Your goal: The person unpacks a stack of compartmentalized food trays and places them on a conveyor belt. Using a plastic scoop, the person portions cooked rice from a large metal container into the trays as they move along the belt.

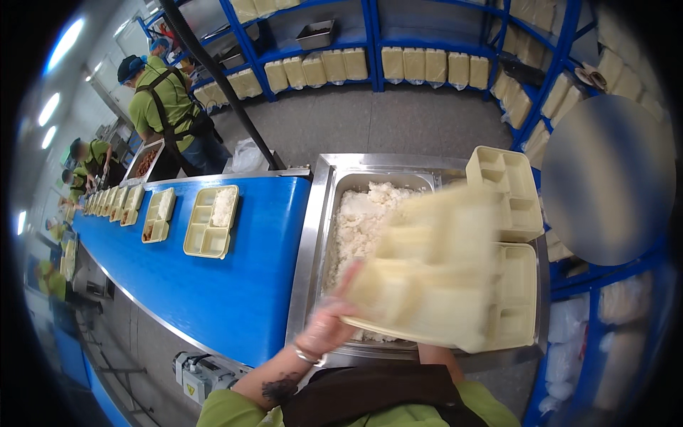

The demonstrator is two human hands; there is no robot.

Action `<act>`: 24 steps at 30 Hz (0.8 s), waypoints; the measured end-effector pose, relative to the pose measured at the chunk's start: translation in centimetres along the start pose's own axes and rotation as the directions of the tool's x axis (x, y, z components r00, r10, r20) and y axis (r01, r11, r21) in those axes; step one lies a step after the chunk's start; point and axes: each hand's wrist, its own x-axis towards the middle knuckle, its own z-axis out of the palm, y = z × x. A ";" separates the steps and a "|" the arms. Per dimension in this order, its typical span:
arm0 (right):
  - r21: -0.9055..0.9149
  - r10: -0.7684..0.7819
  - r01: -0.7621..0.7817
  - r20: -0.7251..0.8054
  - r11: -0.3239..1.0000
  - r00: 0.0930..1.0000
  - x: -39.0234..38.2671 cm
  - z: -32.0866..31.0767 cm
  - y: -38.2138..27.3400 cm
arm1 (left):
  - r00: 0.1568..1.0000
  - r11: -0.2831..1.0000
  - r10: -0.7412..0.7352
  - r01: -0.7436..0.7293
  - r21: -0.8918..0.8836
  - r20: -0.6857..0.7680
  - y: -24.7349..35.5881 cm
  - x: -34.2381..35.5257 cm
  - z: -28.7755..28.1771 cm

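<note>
My left hand (324,324), in a clear glove with a bracelet at the wrist, grips the left edge of a cream compartment meal tray (434,285). The tray is tilted and blurred by motion, and whether it is one or several nested together I cannot tell. My right hand is hidden behind it; only the right forearm (437,357) shows below. Beneath the held tray, a steel pan (340,186) contains cooked white rice (363,217). Stacked cream trays (505,186) and another cream tray (517,295) stand at the right of the pan.
To the left runs a blue conveyor belt (249,292). On it are a tray with rice in one compartment (211,220) and a row of filled trays. Co-workers (167,114) in green stand along it. Blue shelves (377,46) with wrapped cream stacks line the back and right. A dark pole (228,89) slants upward.
</note>
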 end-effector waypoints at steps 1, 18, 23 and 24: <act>0.136 -0.009 0.011 -0.016 0.991 1.000 -0.5 0.1 -0.6 | 0.997 0.999 0.032 -0.029 0.037 -0.072 1.2 -0.4 -3.0; -0.801 -0.391 0.306 0.098 0.515 0.915 -5.1 7.8 -3.6 | 0.971 0.967 0.135 -0.086 0.239 -0.198 -0.4 2.1 -17.0; -0.989 -0.409 0.040 0.095 -0.142 0.908 -5.3 9.5 -4.2 | 0.971 0.972 0.113 -0.064 0.226 -0.210 -0.8 2.1 -13.7; -0.985 -0.394 0.025 0.091 -0.169 0.915 -6.0 10.3 -4.7 | 0.973 0.977 0.115 -0.074 0.201 -0.202 -1.0 1.8 -14.4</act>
